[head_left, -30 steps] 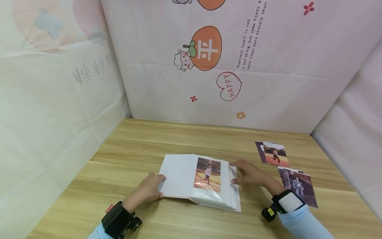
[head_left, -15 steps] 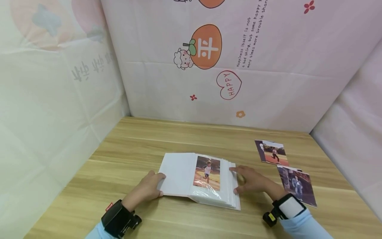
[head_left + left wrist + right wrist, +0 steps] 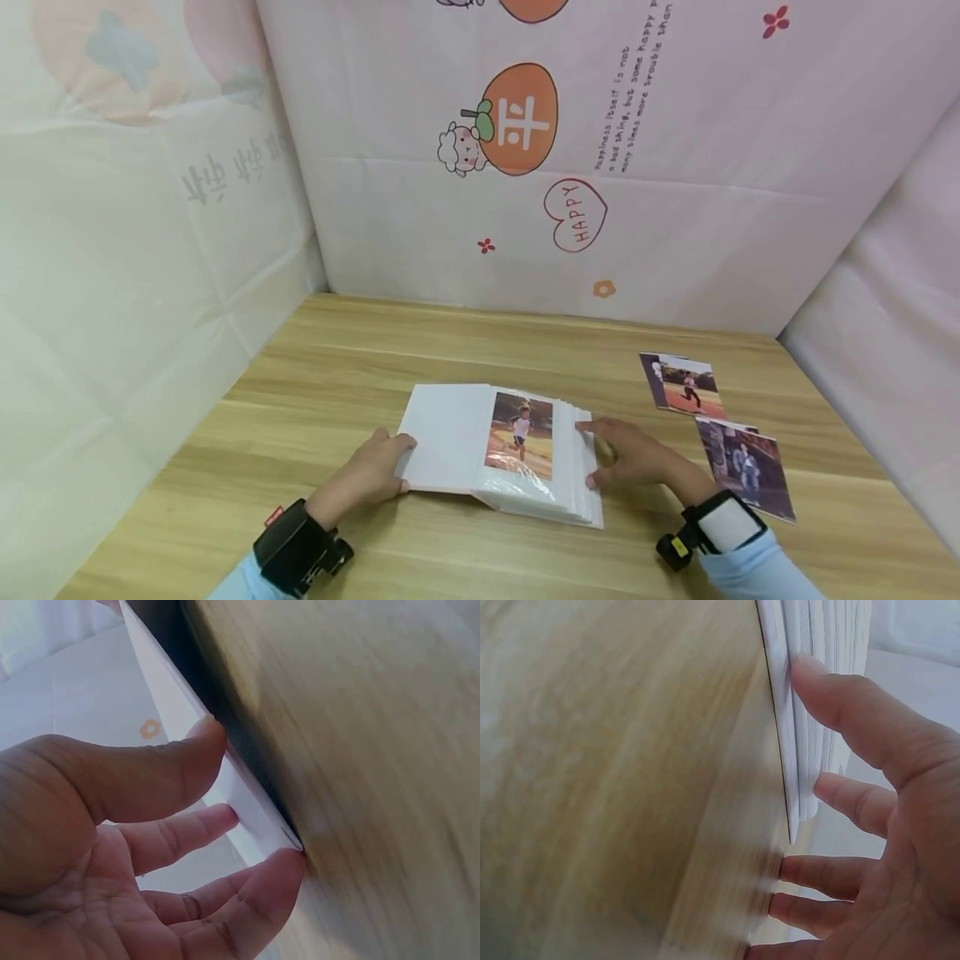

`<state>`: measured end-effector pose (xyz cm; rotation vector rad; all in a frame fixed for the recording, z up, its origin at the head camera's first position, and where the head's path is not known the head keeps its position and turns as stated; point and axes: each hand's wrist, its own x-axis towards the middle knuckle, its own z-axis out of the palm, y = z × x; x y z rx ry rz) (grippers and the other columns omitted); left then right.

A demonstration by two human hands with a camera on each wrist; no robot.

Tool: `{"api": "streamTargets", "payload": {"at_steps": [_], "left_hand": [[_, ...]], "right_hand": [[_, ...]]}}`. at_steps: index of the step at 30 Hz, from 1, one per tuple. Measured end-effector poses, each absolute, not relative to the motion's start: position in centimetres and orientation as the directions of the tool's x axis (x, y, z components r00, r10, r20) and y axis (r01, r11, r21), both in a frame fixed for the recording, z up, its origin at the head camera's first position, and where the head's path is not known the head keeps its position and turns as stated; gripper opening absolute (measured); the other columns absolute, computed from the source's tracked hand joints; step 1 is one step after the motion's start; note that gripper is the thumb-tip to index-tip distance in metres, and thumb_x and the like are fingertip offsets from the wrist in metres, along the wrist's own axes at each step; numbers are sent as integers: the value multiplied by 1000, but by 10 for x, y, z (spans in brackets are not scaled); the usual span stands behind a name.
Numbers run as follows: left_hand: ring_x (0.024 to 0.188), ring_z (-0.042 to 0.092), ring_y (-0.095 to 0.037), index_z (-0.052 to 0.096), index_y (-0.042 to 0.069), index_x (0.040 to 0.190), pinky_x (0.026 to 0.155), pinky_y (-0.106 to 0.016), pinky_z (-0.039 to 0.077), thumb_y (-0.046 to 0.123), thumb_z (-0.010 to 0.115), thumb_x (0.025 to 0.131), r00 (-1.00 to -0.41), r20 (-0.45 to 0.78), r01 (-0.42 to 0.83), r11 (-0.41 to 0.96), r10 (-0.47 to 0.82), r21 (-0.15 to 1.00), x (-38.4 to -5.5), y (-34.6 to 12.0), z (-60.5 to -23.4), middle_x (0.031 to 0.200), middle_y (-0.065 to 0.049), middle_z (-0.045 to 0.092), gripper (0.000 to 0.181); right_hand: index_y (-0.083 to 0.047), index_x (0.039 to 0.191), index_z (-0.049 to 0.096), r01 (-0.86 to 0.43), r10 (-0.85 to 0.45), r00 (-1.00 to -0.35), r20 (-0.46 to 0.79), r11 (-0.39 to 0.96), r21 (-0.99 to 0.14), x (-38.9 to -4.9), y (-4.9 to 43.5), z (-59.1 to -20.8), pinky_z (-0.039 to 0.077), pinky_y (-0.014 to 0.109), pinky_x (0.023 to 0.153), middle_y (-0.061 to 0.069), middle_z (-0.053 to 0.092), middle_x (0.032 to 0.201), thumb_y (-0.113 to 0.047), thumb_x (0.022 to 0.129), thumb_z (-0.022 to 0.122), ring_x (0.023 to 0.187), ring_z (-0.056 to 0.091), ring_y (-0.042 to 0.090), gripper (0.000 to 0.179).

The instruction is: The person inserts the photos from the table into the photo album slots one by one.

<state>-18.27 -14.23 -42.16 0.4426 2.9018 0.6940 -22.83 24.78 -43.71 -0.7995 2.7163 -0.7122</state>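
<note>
A small photo album (image 3: 450, 437) lies spread on the table, its white inside cover to the left. On the right-hand side a clear sleeve shows a photo (image 3: 520, 436) of a running child. My left hand (image 3: 369, 471) holds the cover's left edge, and in the left wrist view a dark gap shows under that cover (image 3: 176, 697). At the opposite side, my right hand (image 3: 637, 457) touches the page edges with thumb and index finger. The right wrist view has these stacked pages (image 3: 802, 742) between them, while the other fingers rest on or near the wood, fairly straight.
Two small groups of overlapping photos lie to the right: one with a runner (image 3: 690, 387) farther back, the other with a figure in light clothes (image 3: 746, 468) near my right forearm. Printed white cloth (image 3: 420, 225) walls the wooden table (image 3: 360, 350) at the back and sides.
My right hand has shifted slightly nearer along the page edges since a second ago. The left hand and the album stay nearly where they were.
</note>
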Motion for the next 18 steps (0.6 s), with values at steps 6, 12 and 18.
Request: {"api": "streamTargets", "payload": {"at_steps": [6,12,18], "left_hand": [[77,46,-24,56,-4,118,72,-39,44,2,76,71,-951,-80,234,864,299,447,-182,-140,-422,93,-16,46,51],[77,45,-25,55,-4,118,71,-39,43,2,76,73,-953,-95,218,871,286,440,-181,-140,-421,94,-16,45,50],[84,45,-27,56,-3,118,72,-41,44,0,73,74,-955,-95,220,885,282,411,-178,-132,-413,98,-18,46,47]], "right_hand": [[-1,136,43,-444,-544,-836,-76,751,-488,-229,247,-437,31,61,92,27,44,130,-36,69,79,117,40,46,84],[-2,136,44,-421,-530,-842,-99,762,-493,-228,243,-434,31,63,90,28,43,130,-36,69,80,117,39,48,83],[-2,136,44,-417,-524,-846,-103,768,-485,-226,244,-430,29,65,89,29,42,130,-36,70,79,117,36,50,83]]}}
